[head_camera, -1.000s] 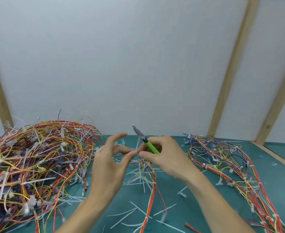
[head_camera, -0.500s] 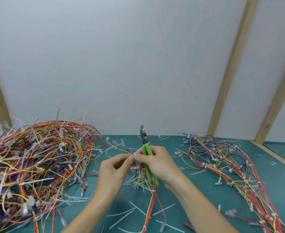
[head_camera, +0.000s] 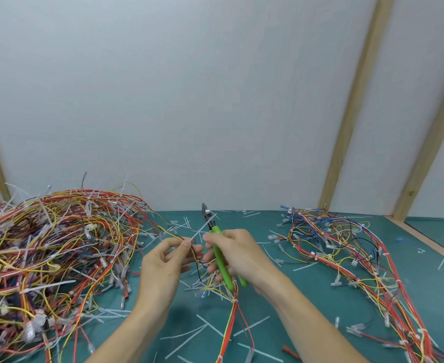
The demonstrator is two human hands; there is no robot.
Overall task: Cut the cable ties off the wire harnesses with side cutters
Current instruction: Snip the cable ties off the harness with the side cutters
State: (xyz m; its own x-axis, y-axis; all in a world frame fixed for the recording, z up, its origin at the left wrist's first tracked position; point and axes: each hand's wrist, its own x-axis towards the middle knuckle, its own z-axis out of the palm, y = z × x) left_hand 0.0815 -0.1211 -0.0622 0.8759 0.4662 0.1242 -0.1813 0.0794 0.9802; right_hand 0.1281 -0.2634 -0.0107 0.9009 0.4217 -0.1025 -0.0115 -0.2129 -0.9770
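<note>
My right hand (head_camera: 237,254) grips the green-handled side cutters (head_camera: 219,254), jaws pointing up and away from me. My left hand (head_camera: 163,263) pinches thin yellow and red wires of a harness (head_camera: 231,318) just left of the cutters. That harness runs from my fingers down toward the front edge of the green mat (head_camera: 289,305). A white cable tie (head_camera: 202,229) sticks up between my two hands, near the cutter jaws. The jaws look closed, with nothing between them.
A big tangled pile of red, yellow and white harnesses (head_camera: 50,255) fills the left of the mat. A looser bundle (head_camera: 359,260) lies on the right. Cut white tie pieces (head_camera: 186,334) litter the mat. A white wall with wooden posts (head_camera: 346,142) stands behind.
My hands have come together: the left hand went from spread fingers to pinching the wires, and the right hand turned the cutters upright and lowered them slightly.
</note>
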